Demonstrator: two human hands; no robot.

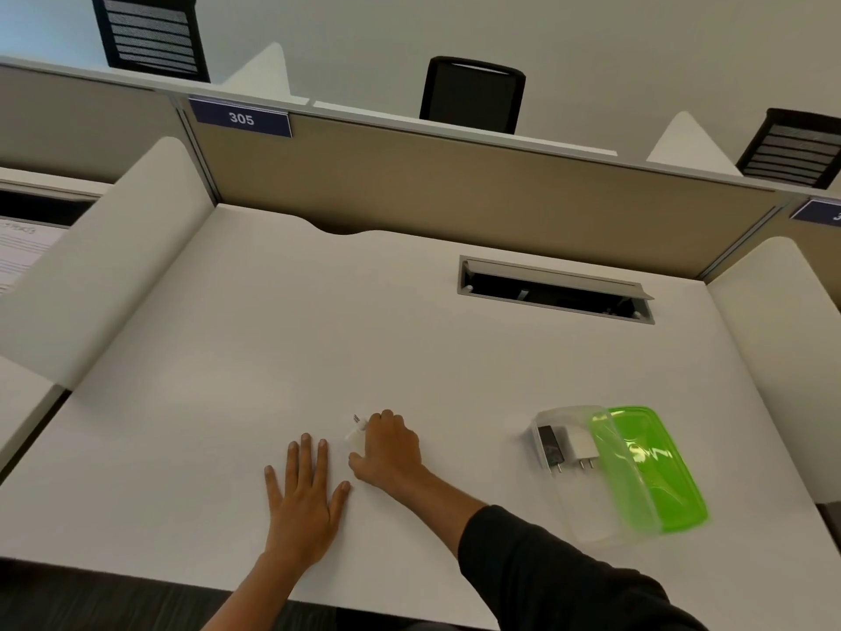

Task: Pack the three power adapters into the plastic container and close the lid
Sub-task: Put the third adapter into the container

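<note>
My right hand (389, 448) is closed over a white power adapter (355, 434) on the desk, near the front middle; its metal prongs stick out past my fingers. Just left of it, my left hand (305, 489) lies flat on the desk, fingers spread, holding nothing. To the right stands the clear plastic container (587, 516). A black adapter (550, 448) and a white adapter (582, 446) lie side by side in its far end, prongs toward me. The green lid (655, 466) leans across the container's right side, leaving it uncovered.
The white desk (273, 334) has low white side screens and a tan back partition labelled 305. A cable hatch (555, 291) is sunk into the desk at the back right. Black chairs stand beyond the partition. The desk's front edge runs just below my forearms.
</note>
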